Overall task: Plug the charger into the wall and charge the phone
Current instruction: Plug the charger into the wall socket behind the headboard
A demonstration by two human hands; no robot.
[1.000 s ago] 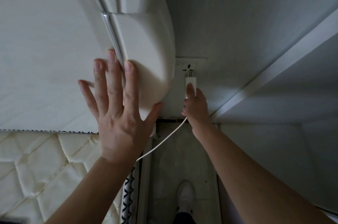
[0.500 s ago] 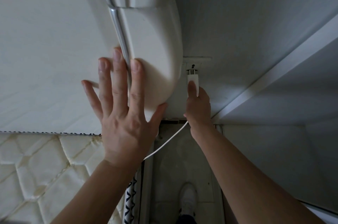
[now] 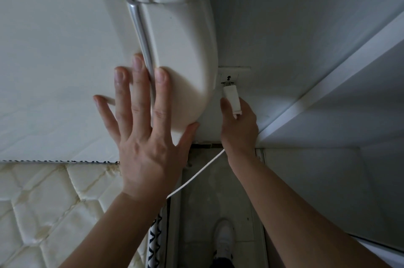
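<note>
A small white charger (image 3: 231,98) is pinched in my right hand (image 3: 239,124), its two metal prongs touching the slots of a white wall socket (image 3: 232,75) low on the wall beside the bed. A white cable (image 3: 196,175) runs from under that hand down toward the floor. My left hand (image 3: 144,127) lies flat, fingers spread, on the rounded cream corner of the headboard (image 3: 181,66). No phone is in view.
A quilted mattress (image 3: 43,202) fills the lower left. A narrow strip of tiled floor (image 3: 209,197) runs between bed and white cabinet side (image 3: 328,180). My white shoe (image 3: 224,237) stands on it. A white ledge (image 3: 328,84) crosses the wall at right.
My right hand has carried the charger up to the socket, so the prongs now meet its slots. My left hand stays pressed on the headboard.
</note>
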